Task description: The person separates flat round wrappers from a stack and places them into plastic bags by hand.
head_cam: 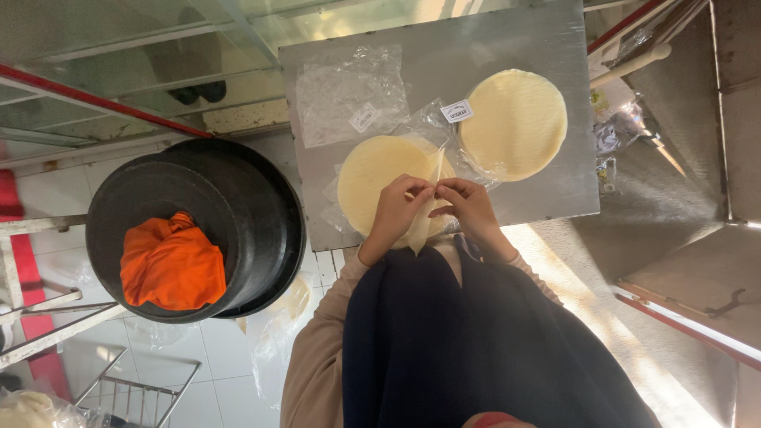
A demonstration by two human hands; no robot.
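My left hand (396, 212) and my right hand (469, 208) meet over a thin pale wrapper sheet (420, 226), pinching it between the fingertips so it hangs on edge. Just beyond the hands lies a round stack of pale yellow wrappers (371, 170) on clear plastic. A second round stack (515, 123) sits to the right, partly inside a clear bag with a white label (456, 111). An emptied clear bag (349, 93) lies at the far left of the metal tabletop (555, 198).
A large black round tub (238, 206) holding an orange cloth (172, 265) stands on the white tiled floor to the left. A wire rack (135, 392) is at the lower left. Glass panes with a red frame (95, 99) run along the far left.
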